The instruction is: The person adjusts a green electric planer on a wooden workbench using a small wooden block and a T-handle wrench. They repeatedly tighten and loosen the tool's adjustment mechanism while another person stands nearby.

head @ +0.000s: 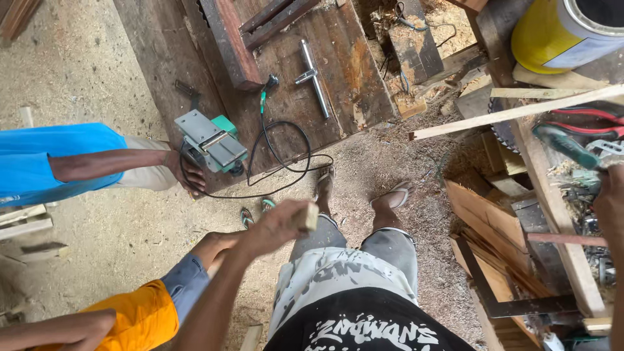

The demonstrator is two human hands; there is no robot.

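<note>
Nearest the camera, the person's left hand (276, 227) is raised in front of the body, fingers clenched around a small pale block of wood (309, 216) that sticks out past the knuckles, above the grey shorts and sandalled feet on the sawdust-covered floor (117, 227). The right hand (610, 205) shows only at the right edge, up by the cluttered wooden worktop (552, 208); whether it grips anything cannot be told. A teal-handled tool (567, 147) lies on that worktop just beside it, with red-handled pliers (585, 120) a little further on.

At lower left, a co-worker in an orange sleeve (140, 318) bends in. Further left, another person in a blue shirt (45, 159) reaches a hand (185, 172) to a grey and green electric planer (211, 140), touching its near end; its black cord (286, 162) loops over the dark wooden board (325, 84). A metal T-shaped wrench (313, 77) lies further up that board. A yellow paint can (559, 32) stands at the far right.
</note>
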